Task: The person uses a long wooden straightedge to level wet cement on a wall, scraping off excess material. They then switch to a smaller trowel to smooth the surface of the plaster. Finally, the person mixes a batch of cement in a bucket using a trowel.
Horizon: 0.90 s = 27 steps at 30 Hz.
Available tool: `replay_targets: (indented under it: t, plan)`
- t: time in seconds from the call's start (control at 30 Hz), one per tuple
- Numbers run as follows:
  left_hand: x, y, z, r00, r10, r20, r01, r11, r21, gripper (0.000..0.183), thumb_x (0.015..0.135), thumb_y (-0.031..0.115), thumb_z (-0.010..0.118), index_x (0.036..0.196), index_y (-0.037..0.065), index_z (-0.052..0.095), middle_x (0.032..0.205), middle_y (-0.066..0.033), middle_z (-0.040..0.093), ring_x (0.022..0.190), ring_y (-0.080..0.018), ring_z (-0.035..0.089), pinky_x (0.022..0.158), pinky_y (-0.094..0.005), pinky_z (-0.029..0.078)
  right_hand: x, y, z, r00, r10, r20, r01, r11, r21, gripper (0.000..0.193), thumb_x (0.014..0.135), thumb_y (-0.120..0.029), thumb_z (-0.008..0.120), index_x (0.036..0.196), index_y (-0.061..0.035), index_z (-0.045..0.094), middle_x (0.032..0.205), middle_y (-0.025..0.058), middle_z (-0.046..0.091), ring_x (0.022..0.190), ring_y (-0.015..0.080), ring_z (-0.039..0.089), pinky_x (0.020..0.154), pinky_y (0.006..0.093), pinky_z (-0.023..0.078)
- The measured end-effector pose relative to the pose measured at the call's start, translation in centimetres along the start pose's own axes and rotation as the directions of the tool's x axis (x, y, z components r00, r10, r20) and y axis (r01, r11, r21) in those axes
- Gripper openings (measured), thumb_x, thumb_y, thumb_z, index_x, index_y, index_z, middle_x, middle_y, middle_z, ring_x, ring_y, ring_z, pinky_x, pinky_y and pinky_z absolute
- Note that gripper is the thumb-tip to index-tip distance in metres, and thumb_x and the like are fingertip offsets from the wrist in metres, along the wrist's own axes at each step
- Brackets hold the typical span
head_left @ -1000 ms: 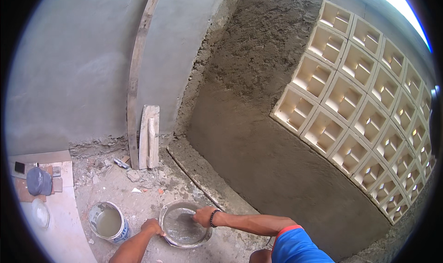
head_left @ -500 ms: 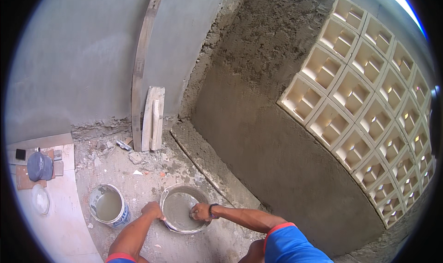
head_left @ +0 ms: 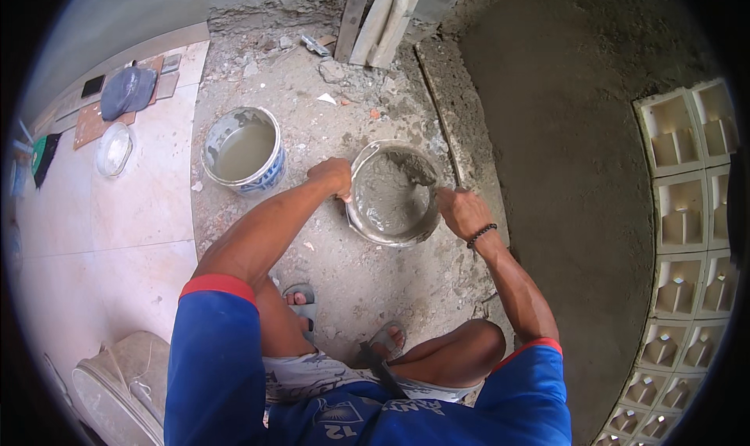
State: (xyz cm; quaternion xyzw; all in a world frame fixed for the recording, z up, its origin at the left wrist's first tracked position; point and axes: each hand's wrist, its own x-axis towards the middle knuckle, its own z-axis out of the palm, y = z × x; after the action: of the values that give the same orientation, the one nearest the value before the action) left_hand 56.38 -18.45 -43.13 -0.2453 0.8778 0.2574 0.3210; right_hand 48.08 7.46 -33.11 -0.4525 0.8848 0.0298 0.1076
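Note:
A round bucket [head_left: 364, 227] of wet grey mortar [head_left: 388, 200] stands on the rough floor in front of me. My left hand [head_left: 334, 177] is closed on its left rim. At the right rim, my right hand [head_left: 465, 211], with a dark beaded bracelet at the wrist, is closed round what looks like a trowel; its handle is mostly hidden in the fist and its blade is sunk in the mortar. Left of the bucket stands a white and blue pail [head_left: 269, 172] holding greyish water [head_left: 245, 152].
Wooden floats and a plank [head_left: 388, 24] lean at the back wall near rubble. A thin rod [head_left: 437, 110] lies along the right wall, below hollow vent blocks [head_left: 676, 211]. On pale tiles [head_left: 148, 211] sit a tied dark bag [head_left: 129, 93], a clear tub [head_left: 115, 150] and a dusty bag [head_left: 117, 376].
The view has tilted down, bringing my legs and sandals in. My right hand has moved from inside the bucket out to its right rim, and the mortar is stirred up; my left hand keeps the rim.

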Motion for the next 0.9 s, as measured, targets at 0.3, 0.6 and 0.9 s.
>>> replay_targets:
  t: [0.3, 0.6, 0.9]
  plan:
    - [0.3, 0.7, -0.7, 0.996, 0.025, 0.081, -0.026, 1.0, 0.01, 0.051, 0.066, 0.026, 0.083, 0.109, 0.005, 0.066, 0.11, -0.0084, 0.067, 0.1, -0.0261, 0.064, 0.082, -0.0398, 0.052, 1.6, -2.0, 0.3, 0.974, -0.061, 0.219, 0.092, 0.987, -0.132, 0.023, 0.083, -0.012, 0.049, 0.099, -0.0102, 0.065, 0.082, 0.0192, 0.067, 0.079, 0.0341, 0.066, 0.068, 0.043, 0.054]
    - [0.3, 0.1, -0.6, 0.994, 0.051, 0.094, -0.047, 0.998, -0.041, 0.051, 0.066, 0.027, 0.083, 0.109, 0.005, 0.066, 0.112, -0.0085, 0.066, 0.103, -0.0271, 0.063, 0.084, -0.0422, 0.05, 2.9, -0.9, -5.7, 0.925, -0.073, 0.372, 0.223, 0.899, -0.378, 0.022, 0.088, -0.009, 0.048, 0.103, -0.0085, 0.063, 0.092, 0.0145, 0.063, 0.079, 0.0286, 0.066, 0.068, 0.0412, 0.053]
    - [-0.3, 0.5, -0.7, 0.999, 0.046, 0.028, -0.044, 0.997, -0.063, 0.049, 0.063, 0.025, 0.084, 0.104, 0.004, 0.067, 0.104, -0.0119, 0.068, 0.098, -0.0281, 0.065, 0.08, -0.0391, 0.052, 11.2, -2.0, -2.6, 0.955, -0.015, 0.297, 0.16, 0.868, -0.47, 0.018, 0.082, -0.01, 0.053, 0.082, -0.0076, 0.071, 0.083, 0.0151, 0.069, 0.083, 0.0287, 0.068, 0.072, 0.0388, 0.054]
